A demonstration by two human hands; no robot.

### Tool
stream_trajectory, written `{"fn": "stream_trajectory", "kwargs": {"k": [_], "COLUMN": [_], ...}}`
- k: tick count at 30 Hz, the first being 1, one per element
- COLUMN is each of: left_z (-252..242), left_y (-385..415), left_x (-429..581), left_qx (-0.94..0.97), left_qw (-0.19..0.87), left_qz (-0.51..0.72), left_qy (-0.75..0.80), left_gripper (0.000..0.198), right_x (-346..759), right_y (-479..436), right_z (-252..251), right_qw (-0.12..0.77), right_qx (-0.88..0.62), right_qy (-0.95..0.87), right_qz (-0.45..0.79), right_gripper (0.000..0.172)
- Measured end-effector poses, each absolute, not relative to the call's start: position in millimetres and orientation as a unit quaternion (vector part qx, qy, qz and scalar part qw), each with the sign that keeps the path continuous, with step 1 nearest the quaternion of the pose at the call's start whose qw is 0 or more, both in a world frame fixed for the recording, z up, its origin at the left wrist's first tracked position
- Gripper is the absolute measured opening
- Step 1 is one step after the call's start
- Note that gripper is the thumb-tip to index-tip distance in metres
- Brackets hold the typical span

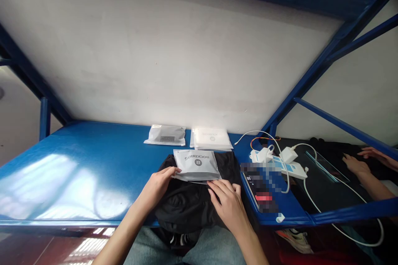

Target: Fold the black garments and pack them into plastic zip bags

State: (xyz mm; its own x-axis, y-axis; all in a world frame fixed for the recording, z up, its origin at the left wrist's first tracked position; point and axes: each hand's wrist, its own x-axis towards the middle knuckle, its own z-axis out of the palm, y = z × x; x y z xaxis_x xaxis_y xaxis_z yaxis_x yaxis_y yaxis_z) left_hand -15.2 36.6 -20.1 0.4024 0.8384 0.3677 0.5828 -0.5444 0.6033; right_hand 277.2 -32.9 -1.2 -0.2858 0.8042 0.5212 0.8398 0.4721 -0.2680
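A frosted grey plastic zip bag [195, 169] printed ROCKBROS lies on a dark bundle of black cloth [183, 211] at the table's front edge. The lettering appears upside down. My left hand [162, 182] has its fingers closed on the bag's near left corner; its thumb is mostly hidden. Along the near edge of the bag rest the fingertips of my right hand [226, 199], with the fingers stretched out and apart above the black cloth.
Behind, on the blue table [93, 161], lie a frosted bag with a dark label [167, 134] and stacked white bags [211, 137]. To the right are a phone [256, 192], a power strip [297, 169] and white cables. Another person's hands [357, 165] show beyond, near a second phone [326, 166].
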Motion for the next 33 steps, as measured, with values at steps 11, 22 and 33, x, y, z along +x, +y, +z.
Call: {"fn": "stream_trajectory", "kwargs": {"k": [11,22,33], "left_z": [-16,-6,-8], "left_y": [36,31,31], "left_x": [-14,-12,-15], "left_qx": [0.781,0.818,0.801], "left_qw": [0.239,0.2,0.219], "left_qz": [0.375,0.348,0.356], "left_qy": [0.439,0.412,0.429], "left_gripper": [0.013,0.03,0.033], "right_x": [179,197,249], "right_y": [-8,-4,-10], "right_z": [19,14,4], "right_qw": [0.372,0.337,0.386], "right_qx": [-0.47,-0.487,-0.522], "right_qy": [-0.8,-0.803,-0.759], "right_qz": [-0.025,-0.067,-0.056], "right_gripper": [0.021,0.003,0.011]}}
